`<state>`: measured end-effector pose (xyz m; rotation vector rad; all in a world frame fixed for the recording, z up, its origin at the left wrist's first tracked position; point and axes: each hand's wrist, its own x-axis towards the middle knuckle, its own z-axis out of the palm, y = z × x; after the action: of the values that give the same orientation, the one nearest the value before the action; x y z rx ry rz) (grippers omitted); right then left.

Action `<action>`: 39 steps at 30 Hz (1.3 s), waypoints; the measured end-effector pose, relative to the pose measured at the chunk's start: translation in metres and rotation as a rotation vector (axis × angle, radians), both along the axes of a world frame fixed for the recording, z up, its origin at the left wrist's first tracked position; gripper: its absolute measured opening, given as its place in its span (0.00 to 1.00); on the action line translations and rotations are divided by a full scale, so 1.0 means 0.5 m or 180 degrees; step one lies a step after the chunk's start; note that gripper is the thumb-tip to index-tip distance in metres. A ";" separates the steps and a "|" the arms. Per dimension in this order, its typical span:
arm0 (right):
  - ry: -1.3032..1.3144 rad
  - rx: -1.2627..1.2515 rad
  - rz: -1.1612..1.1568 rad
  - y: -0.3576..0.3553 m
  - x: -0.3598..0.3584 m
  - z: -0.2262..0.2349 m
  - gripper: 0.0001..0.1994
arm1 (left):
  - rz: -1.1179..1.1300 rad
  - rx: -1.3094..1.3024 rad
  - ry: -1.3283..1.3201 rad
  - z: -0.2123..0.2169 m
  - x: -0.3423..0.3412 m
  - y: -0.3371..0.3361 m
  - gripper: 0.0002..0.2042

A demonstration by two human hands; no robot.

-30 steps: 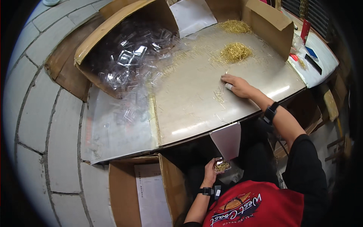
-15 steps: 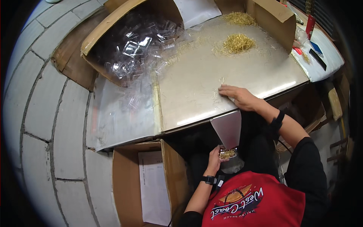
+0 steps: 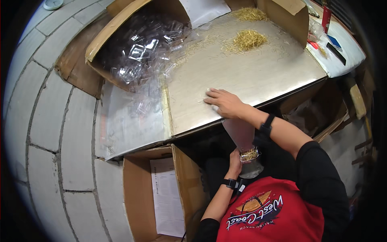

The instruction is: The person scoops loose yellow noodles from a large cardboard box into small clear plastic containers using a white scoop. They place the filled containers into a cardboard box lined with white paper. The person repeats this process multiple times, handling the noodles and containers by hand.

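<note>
The right hand (image 3: 223,103) lies flat, palm down, on the metal table (image 3: 258,76) near its front edge, at the centre of the frame. Its fingers are spread and point left; nothing is gripped in it, though a few thin golden strands may lie under the fingertips, too small to tell. A dark watch (image 3: 266,125) sits on that wrist.

The left hand (image 3: 234,161) is below the table edge, lower centre, closed around a small clear box (image 3: 249,155) that holds a clump of golden strands. The box sits just under a pale sheet (image 3: 241,133) that hangs down from the table edge right below the right hand. A second watch (image 3: 230,183) is on the left wrist.

A strand pile (image 3: 246,39) lies in the upper centre of the table, well apart from the right hand, and a smaller pile (image 3: 250,14) lies beyond it at the top edge. Loose strands are scattered between the piles and the table's left side.

A big cardboard box (image 3: 100,44) in the upper left stands tilted open and is full of clear plastic cases (image 3: 139,50), some spilling onto the table's left part. Another cardboard box (image 3: 288,16) stands at the upper right, beside the piles. An open carton (image 3: 137,193) with a printed paper (image 3: 167,193) inside is at the lower left, under the table, just beside the left forearm. Small red and blue items (image 3: 328,28) lie on a white surface at the far upper right.
</note>
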<state>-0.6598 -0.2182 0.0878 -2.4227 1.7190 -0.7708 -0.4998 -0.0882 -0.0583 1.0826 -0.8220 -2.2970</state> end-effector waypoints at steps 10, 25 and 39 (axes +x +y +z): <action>-0.0438 -0.0074 -0.0428 0.348 -0.002 0.066 0.19 | 0.0057 -0.0103 -0.0052 0.039 -0.013 0.004 0.19; -0.1751 0.1055 -0.0364 0.435 0.011 -0.048 0.20 | -0.0396 -0.0379 -0.0005 0.157 0.068 0.038 0.14; -0.0903 -0.0232 0.0656 0.437 0.077 0.017 0.24 | 0.0548 -0.0698 0.0435 0.219 0.042 0.040 0.23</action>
<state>-0.6212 0.0001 0.0962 -2.3473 1.3380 -1.1008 -0.4790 -0.0683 0.0514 0.8551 -0.8672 -2.0578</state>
